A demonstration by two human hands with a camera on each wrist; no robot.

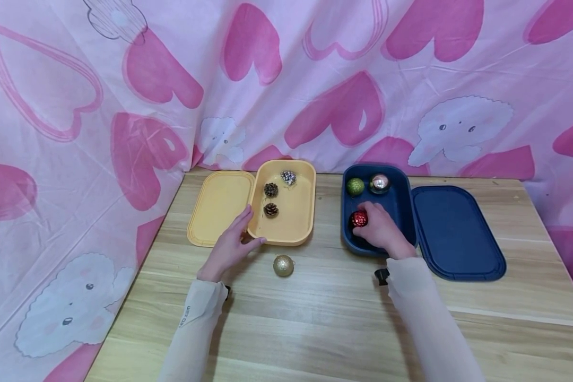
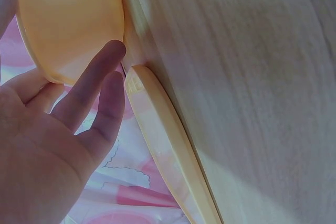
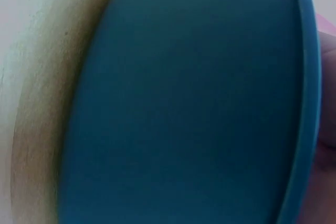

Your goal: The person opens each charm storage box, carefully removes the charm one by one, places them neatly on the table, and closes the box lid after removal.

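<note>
In the head view my right hand (image 1: 380, 228) reaches into the dark blue box (image 1: 402, 193) and holds a shiny red bauble (image 1: 358, 218) between thumb and fingers. A green glitter bauble (image 1: 355, 186) and a silvery-pink bauble (image 1: 379, 183) lie at that box's far end. My left hand (image 1: 228, 248), fingers extended, rests at the near left corner of the yellow box (image 1: 296, 215). Two brown pine cones (image 1: 270, 210) and a frosted pine cone (image 1: 288, 178) lie inside it. The right wrist view shows mostly the blue box's outer wall (image 3: 184, 98), hiding the bauble.
A gold bauble (image 1: 283, 265) sits on the wooden table (image 1: 315, 323) in front of the yellow box. The yellow lid (image 1: 222, 207) lies left of its box, the dark blue lid (image 1: 460, 231) right of the other. A pink heart-patterned curtain (image 1: 334, 116) hangs behind.
</note>
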